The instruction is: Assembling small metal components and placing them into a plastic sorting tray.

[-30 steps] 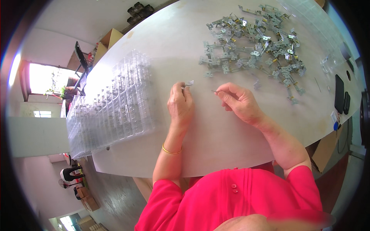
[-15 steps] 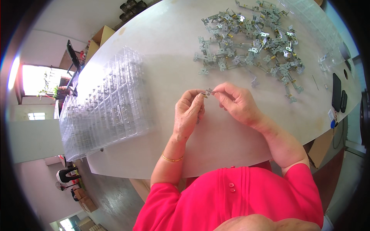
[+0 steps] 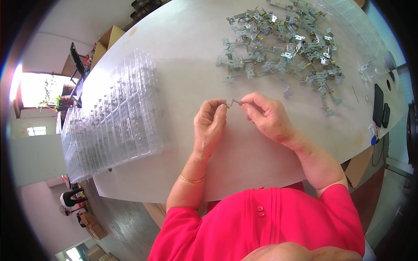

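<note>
Between my hands, above the table's middle, is a small bent metal bracket [image 3: 235, 102]. My right hand [image 3: 266, 115] pinches one end of it between thumb and forefinger. My left hand [image 3: 209, 126], with a gold bangle on its wrist, is closed with the thumb pressed on the forefinger. A small metal piece [image 3: 227, 105] sticks out at its fingertips, close to the bracket; whether the two touch I cannot tell. Beyond my hands lies a loose heap of silver metal brackets [image 3: 283, 52] with brass-coloured parts.
A tall stack of clear plastic trays [image 3: 113, 122] filled with parts stands to the left on the white table [image 3: 187, 74]. More clear trays [image 3: 352, 26] lie at the far right. A black phone [image 3: 378, 104] and keys [image 3: 373, 135] sit near the right edge.
My hands have drawn slightly apart, the left shifting a little left. The bracket in my right fingers has turned and now shows its bent profile.
</note>
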Demonstrator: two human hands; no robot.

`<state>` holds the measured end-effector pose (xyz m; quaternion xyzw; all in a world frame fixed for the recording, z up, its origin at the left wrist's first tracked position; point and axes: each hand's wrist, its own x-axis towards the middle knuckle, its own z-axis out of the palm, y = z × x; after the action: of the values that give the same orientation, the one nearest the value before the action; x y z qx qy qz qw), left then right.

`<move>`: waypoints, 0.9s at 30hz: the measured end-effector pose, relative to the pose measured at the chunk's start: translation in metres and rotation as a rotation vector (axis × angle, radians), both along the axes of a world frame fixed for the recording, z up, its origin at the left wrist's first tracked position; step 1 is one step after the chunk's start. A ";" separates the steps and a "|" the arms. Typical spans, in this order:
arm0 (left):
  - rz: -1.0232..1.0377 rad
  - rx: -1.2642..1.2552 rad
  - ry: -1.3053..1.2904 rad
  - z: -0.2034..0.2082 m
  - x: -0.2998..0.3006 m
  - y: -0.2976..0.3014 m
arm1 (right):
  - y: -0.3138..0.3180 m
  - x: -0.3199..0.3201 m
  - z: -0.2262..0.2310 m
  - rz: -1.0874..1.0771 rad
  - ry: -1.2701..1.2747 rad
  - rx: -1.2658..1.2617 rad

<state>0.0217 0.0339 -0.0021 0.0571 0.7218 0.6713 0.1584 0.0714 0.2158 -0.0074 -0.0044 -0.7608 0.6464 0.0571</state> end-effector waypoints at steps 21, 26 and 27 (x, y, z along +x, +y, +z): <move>-0.106 -0.282 0.583 -0.015 0.011 0.002 | -0.001 -0.003 -0.005 -0.041 0.219 0.180; -0.226 -0.258 0.639 -0.017 0.014 0.006 | 0.001 -0.005 -0.004 -0.083 0.279 0.066; -0.253 -0.247 0.614 -0.018 0.015 0.006 | 0.000 -0.004 -0.002 -0.124 0.285 0.009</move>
<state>0.0368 0.0398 -0.0203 0.3254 0.7988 0.5055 0.0216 0.0669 0.2161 -0.0098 0.0408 -0.7462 0.6323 0.2043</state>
